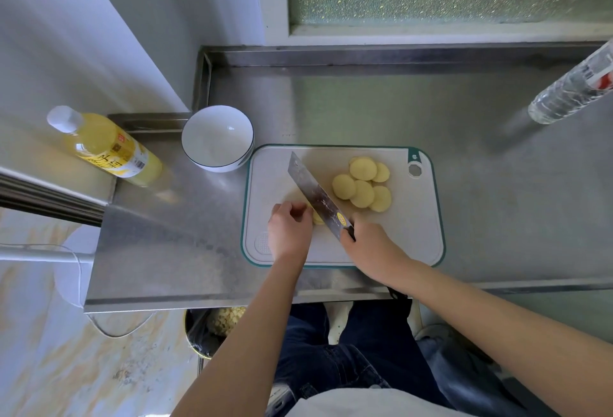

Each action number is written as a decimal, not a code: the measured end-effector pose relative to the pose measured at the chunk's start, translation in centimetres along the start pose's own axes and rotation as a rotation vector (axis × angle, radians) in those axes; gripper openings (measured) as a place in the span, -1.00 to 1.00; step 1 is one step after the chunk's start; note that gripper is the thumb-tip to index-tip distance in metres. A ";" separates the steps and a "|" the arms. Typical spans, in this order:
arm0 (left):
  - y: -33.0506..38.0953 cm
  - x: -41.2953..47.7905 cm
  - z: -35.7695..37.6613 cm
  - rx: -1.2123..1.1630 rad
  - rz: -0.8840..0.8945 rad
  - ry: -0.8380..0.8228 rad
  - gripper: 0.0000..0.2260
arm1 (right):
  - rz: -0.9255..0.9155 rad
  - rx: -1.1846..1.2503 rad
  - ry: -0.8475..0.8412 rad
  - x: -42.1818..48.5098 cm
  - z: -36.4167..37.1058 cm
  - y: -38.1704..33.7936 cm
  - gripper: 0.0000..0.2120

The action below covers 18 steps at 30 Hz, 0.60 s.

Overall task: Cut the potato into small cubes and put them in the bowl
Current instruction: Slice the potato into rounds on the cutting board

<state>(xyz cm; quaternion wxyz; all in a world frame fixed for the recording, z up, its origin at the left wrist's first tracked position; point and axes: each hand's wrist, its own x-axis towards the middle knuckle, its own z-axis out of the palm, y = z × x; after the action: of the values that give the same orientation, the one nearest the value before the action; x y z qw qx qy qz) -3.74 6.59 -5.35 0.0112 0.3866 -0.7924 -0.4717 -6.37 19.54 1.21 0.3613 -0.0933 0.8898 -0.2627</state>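
The left hand (289, 229) curls closed over the remaining potato piece (317, 217) at the near left of the cutting board (414, 234); the right hand (368, 244) grips the cleaver (315, 194), blade running far-left to near-right, touching the piece's right side; round slices (363, 184) lie right of the blade; the bowl (217, 138) stands empty, far left.

Pale yellow potato slices (363, 184) on a grey cutting board (411, 217) edged in teal; left of the board, a white bowl (217, 138) with a dark rim.
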 end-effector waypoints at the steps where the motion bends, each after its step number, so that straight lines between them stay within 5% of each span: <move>1: 0.0 0.0 0.0 -0.002 -0.011 0.000 -0.90 | 0.008 0.001 0.002 0.0 0.1 0.0 -0.68; 18: 0.7 0.3 -0.4 -0.095 -0.148 -0.011 -0.92 | 0.048 0.033 0.016 1.2 2.0 -0.7 -0.84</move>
<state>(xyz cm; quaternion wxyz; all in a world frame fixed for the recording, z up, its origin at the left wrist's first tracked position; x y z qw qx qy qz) -4.19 6.26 -4.72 -0.0099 0.4403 -0.7386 -0.5104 -5.80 17.75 -0.35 0.3617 -0.0638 0.8902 -0.2696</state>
